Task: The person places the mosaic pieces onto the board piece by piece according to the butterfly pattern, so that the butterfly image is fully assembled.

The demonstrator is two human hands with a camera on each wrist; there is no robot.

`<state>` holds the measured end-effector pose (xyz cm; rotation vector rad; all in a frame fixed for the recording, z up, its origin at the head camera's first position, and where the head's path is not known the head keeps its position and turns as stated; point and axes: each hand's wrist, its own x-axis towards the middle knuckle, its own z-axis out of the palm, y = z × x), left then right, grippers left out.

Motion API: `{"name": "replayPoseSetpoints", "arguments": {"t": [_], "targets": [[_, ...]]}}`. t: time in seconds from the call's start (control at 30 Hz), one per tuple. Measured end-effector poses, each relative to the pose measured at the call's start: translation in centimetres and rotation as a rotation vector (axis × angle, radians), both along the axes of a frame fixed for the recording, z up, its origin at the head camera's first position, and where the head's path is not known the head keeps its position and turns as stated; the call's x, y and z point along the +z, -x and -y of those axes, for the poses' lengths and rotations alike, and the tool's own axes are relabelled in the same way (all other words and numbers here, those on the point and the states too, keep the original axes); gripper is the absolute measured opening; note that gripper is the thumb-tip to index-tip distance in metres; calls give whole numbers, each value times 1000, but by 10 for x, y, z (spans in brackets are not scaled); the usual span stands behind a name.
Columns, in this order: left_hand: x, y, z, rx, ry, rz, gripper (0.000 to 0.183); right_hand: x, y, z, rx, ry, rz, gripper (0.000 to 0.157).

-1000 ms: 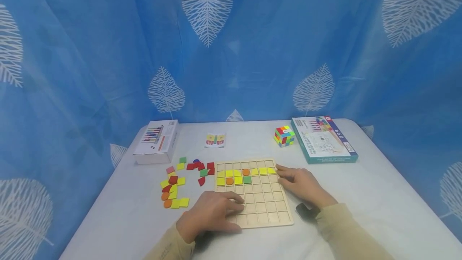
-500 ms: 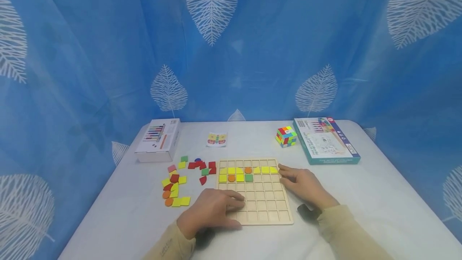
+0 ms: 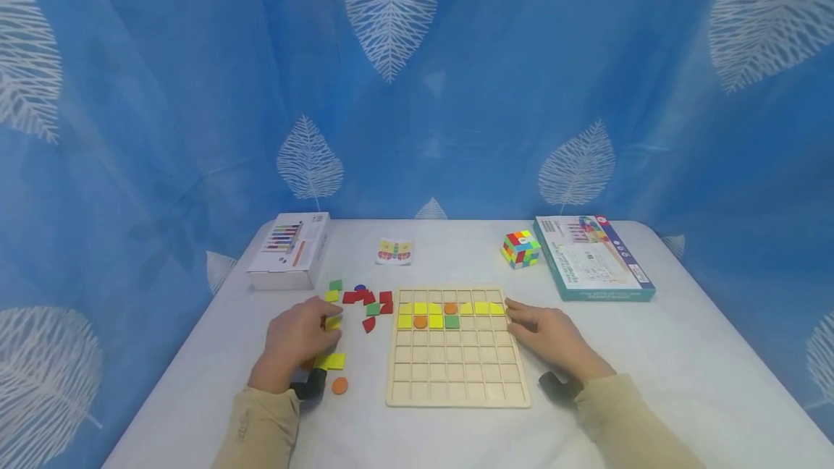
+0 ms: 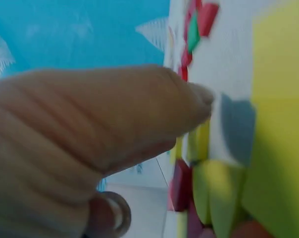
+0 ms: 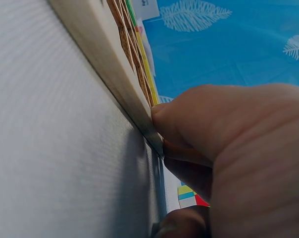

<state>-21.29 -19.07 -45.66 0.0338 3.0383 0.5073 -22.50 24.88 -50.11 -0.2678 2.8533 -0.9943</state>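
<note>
Blue curtain (image 3: 482, 93) with white leaf prints behind everything, white-covered surface (image 3: 404, 436) in front. Along the far side, left to right: a white box (image 3: 289, 255), a small picture card (image 3: 394, 252), a puzzle cube (image 3: 521, 249) and a flat teal-sided box (image 3: 594, 259).

The relation that matters, imo: the left hand (image 3: 296, 339) is over the loose tiles (image 3: 336, 361), with one yellow tile (image 3: 333, 323) just right of its fingers, partly covered. It's way nearer to those than the right hand is. Tile looks square, so no real long axis to worry about. Can't tell if the left grip is holding anything, since the fingertips are mostly hidden.

The wooden grid board (image 3: 476, 355) lies flat to the right of the pile, rows running left to right, two of them towards the far edge carrying pieces. Right hand (image 3: 550, 339) isn't clenched; its fingers just rest against the board's right edge.

Between pile and board there's a strip of white cloth, with a red quarter-round (image 3: 368, 324) towards the far end and an orange disc (image 3: 339, 386) at the near end.
</note>
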Motion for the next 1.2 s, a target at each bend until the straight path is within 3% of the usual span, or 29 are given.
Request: {"name": "replayPoseSetpoints", "arguments": {"t": [0.13,0.63,0.73,0.9,0.97,1.1,1.2], "targets": [[-3,5,9,-32,0,43,37,0,-1,-1,3,-7,-7,47],[-18,9,-2,1,-32,-30,37,0,-2,0,16,2,-8,46],[-19,11,-2,59,-105,-28,38,-1,-1,0,15,-1,-6,47],[-22,15,2,238,-267,-69,39,-3,-2,-1,14,-3,-10,47],[-22,16,2,260,-285,-88,39,-3,-1,-1,18,-3,-15,47],[-17,11,-2,169,-283,-52,30,-3,-1,-2,23,-10,-27,47],[-9,3,-1,38,-289,65,25,-3,0,-1,31,-14,-34,48]]}}
